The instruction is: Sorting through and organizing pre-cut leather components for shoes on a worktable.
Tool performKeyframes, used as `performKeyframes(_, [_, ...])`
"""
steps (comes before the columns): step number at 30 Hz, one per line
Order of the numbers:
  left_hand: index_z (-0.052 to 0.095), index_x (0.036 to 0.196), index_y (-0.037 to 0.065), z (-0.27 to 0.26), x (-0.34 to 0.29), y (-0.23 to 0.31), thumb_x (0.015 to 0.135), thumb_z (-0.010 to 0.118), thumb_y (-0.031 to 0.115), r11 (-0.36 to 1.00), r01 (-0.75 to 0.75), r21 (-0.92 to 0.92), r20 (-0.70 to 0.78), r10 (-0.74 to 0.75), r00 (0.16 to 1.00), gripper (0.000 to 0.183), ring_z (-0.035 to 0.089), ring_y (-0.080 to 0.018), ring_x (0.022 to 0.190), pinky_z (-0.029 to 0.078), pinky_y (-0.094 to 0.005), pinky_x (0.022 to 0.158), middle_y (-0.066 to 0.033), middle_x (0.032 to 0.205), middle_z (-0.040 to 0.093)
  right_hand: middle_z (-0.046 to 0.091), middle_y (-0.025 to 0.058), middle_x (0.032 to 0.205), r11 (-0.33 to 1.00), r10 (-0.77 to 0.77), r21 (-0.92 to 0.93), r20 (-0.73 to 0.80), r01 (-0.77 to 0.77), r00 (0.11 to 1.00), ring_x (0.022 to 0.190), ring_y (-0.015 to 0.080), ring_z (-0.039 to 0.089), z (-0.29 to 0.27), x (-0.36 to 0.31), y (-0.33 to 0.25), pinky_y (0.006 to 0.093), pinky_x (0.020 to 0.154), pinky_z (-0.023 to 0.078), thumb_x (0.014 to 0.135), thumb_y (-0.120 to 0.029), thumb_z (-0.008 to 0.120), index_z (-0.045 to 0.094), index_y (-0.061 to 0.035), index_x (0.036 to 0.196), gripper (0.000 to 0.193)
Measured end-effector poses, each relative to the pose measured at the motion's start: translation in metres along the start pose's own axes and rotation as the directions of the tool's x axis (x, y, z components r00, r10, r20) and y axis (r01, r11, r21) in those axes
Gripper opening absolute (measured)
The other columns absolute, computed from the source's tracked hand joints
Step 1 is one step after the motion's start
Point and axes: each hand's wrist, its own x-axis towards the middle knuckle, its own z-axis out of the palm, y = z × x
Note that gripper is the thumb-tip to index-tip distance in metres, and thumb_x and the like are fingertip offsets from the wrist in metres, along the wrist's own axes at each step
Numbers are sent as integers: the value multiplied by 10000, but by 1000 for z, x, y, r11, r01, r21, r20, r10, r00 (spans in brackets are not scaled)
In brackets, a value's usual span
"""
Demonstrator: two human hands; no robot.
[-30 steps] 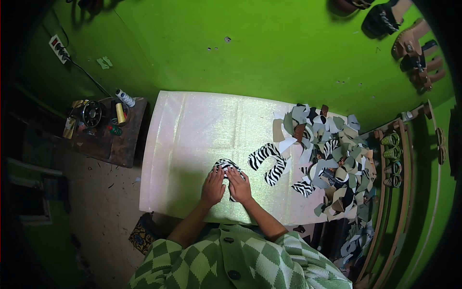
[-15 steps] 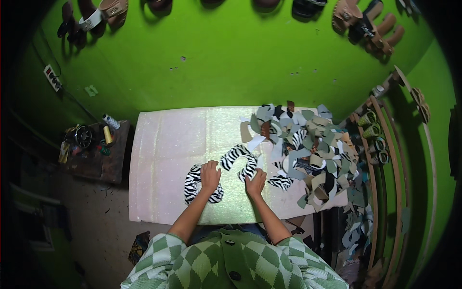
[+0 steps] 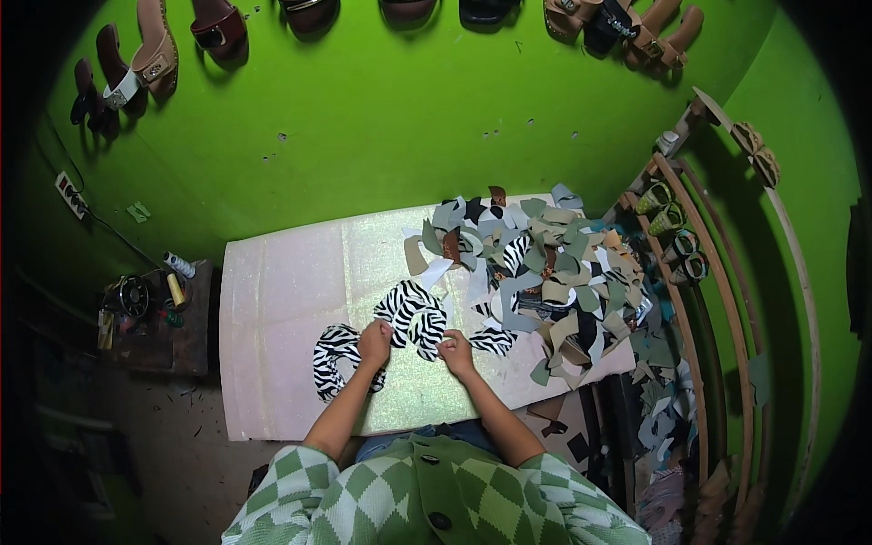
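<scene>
A curved, black-and-white zebra-striped piece (image 3: pixel 407 300) of thin material arches between my two hands on the pale table. My left hand (image 3: pixel 373 345) is closed on its left end. My right hand (image 3: pixel 455 352) pinches its other end, fingers bent. Beside my left forearm lies a stack of similar curved zebra-striped pieces (image 3: pixel 332 349), partly covered by that arm. Just right of my right hand rests a smaller zebra-striped scrap (image 3: pixel 496 341).
A heap of grey, green, beige and striped offcuts (image 3: pixel 554 263) covers the table's right side. The pale table (image 3: pixel 282 300) meets the green wall (image 3: pixel 381 136), where sandals hang. A small dark side table (image 3: pixel 168 341) with thread spools stands left; a wooden rack (image 3: pixel 688 336) with sandals stands right.
The view has shifted, so the table sits further left. My left hand has left the stacked pieces and closed on the curved piece's left end; my right hand keeps its other end.
</scene>
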Motion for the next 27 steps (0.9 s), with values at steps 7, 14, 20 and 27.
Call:
performKeyframes(7, [637, 788, 3, 7, -75, -21, 794, 627, 174, 866, 319, -386, 487, -102, 867, 172, 539, -94, 571, 422, -233, 541, -39, 639, 608, 588, 34, 735, 997, 54, 51, 171, -64, 984, 629, 87, 560, -82, -56, 5, 203, 548, 471, 787, -21, 638, 540, -15, 1067, 297])
performKeyframes(14, [665, 778, 83, 25, -101, -9, 708, 659, 312, 980, 199, 21, 480, -185, 858, 240, 634, -223, 708, 487, -328, 651, -84, 720, 648, 604, 112, 748, 776, 117, -624, 5, -89, 993, 659, 213, 591, -110, -71, 2, 299, 624, 474, 637, -145, 739, 584, -57, 1042, 442])
performKeyframes(20, [636, 759, 116, 13, -84, 22, 683, 648, 274, 967, 123, 222, 469, -217, 856, 175, 627, -233, 737, 482, -348, 651, -59, 748, 646, 486, 117, 1038, 582, -367, -806, -379, -108, 849, 968, 299, 494, -97, -40, -34, 387, 830, 425, 654, -175, 734, 514, -101, 1142, 541])
performKeyframes(27, [607, 825, 84, 18, -86, 28, 684, 682, 266, 983, 94, 156, 363, -146, 920, 243, 619, -233, 750, 477, -343, 664, -54, 769, 631, 579, 31, 673, 564, -148, -805, -321, -186, 936, 679, 212, 584, -111, -12, -27, 355, 698, 440, 667, -196, 745, 593, -75, 968, 358])
